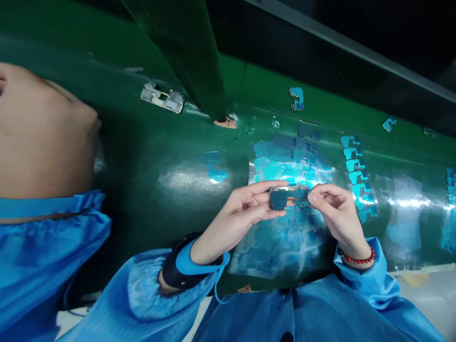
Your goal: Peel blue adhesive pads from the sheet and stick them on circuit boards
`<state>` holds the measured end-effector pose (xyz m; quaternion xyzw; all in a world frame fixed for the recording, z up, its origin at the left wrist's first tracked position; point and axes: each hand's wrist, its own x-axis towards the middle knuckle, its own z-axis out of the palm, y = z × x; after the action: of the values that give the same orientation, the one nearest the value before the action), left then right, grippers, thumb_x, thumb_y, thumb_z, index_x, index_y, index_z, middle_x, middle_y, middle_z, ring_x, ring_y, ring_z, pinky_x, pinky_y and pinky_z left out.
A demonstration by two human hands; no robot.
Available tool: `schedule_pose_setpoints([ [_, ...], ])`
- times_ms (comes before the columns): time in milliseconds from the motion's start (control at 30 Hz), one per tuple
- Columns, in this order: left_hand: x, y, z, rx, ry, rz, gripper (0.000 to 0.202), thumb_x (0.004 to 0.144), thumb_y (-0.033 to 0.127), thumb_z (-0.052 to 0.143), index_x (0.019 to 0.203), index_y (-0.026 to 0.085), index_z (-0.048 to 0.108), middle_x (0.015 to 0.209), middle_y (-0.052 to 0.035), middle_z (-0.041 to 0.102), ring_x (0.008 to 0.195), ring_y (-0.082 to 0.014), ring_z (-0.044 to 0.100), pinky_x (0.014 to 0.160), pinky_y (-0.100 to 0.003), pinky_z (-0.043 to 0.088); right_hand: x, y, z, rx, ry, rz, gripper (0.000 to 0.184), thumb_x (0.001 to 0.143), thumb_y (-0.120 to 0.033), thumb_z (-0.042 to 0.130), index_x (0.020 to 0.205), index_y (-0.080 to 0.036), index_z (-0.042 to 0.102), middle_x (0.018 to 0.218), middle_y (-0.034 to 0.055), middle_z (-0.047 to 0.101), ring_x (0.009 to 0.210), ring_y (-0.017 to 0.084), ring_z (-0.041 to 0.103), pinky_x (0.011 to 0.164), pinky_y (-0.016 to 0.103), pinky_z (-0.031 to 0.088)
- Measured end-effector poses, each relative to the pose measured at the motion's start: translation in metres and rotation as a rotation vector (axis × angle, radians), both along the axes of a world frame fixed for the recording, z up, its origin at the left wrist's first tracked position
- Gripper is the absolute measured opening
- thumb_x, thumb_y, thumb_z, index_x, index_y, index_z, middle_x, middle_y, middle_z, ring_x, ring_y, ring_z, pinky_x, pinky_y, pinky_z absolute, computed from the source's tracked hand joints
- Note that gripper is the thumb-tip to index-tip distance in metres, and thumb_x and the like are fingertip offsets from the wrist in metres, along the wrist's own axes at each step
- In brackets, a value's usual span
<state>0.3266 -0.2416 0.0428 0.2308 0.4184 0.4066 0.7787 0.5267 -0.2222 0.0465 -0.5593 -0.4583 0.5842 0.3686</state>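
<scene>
Between the thumb and fingers of my left hand (245,206) is a small phone circuit board (279,199), gripped by its left end and held level. A dark blue insulating sheet covers part of its face. My right hand (337,206) is closed in a pinch at the board's right end; its fingertips hide exactly what they touch there. Below both hands lies a clear plastic sheet (256,259) bearing many shiny blue cut-out stickers (270,164). One separate blue sticker (216,168) rests on the green mat to the left.
Another circuit board (163,98) lies at the upper left, near a green post (199,61). Further boards (297,99) sit along the back. A strip of blue stickers (358,175) is at right. A co-worker's hand (46,133) and blue sleeve occupy the left edge.
</scene>
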Motion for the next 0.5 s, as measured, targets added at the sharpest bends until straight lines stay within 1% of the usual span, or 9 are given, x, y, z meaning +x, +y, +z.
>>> schedule_pose_setpoints([
  [133,0.0000,-0.0007,-0.0010,0.027,-0.001,-0.005,0.044,0.070,0.010,0.064,0.113,0.019,0.068,0.096,-0.0064,0.076,0.093,-0.0272,0.071,0.091,-0.042,0.055,0.0011,-0.0010,-0.0023,0.024,-0.018,0.006,0.009,0.071,-0.029,0.078,0.074,-0.023,0.072,0.068,-0.0012,0.064,0.060,0.011,0.054,0.055,0.023,0.047],
  [267,0.0001,-0.0019,-0.0019,0.030,-0.006,-0.002,0.045,0.072,0.006,0.063,0.115,0.018,0.067,0.099,-0.0067,0.075,0.094,-0.0270,0.071,0.091,-0.040,0.055,0.0017,-0.0024,-0.0037,0.032,-0.015,0.000,0.006,0.074,-0.027,0.077,0.075,-0.024,0.072,0.071,-0.0012,0.065,0.061,0.011,0.053,0.056,0.022,0.047],
  [400,0.0004,-0.0032,-0.0016,0.021,-0.003,0.001,0.045,0.072,0.006,0.065,0.116,0.017,0.067,0.101,-0.0074,0.075,0.096,-0.0278,0.071,0.092,-0.040,0.054,0.0005,-0.0036,-0.0027,0.042,-0.014,-0.013,0.005,0.074,-0.025,0.077,0.076,-0.024,0.072,0.072,-0.0010,0.065,0.062,0.011,0.055,0.057,0.023,0.048],
  [500,0.0002,-0.0034,-0.0014,0.029,-0.013,0.001,0.043,0.073,0.006,0.067,0.115,0.016,0.067,0.100,-0.0071,0.075,0.095,-0.0268,0.071,0.091,-0.037,0.055,-0.0005,-0.0042,-0.0021,0.045,-0.019,-0.016,0.005,0.074,-0.026,0.077,0.076,-0.024,0.072,0.072,-0.0012,0.065,0.063,0.011,0.054,0.057,0.023,0.048],
])
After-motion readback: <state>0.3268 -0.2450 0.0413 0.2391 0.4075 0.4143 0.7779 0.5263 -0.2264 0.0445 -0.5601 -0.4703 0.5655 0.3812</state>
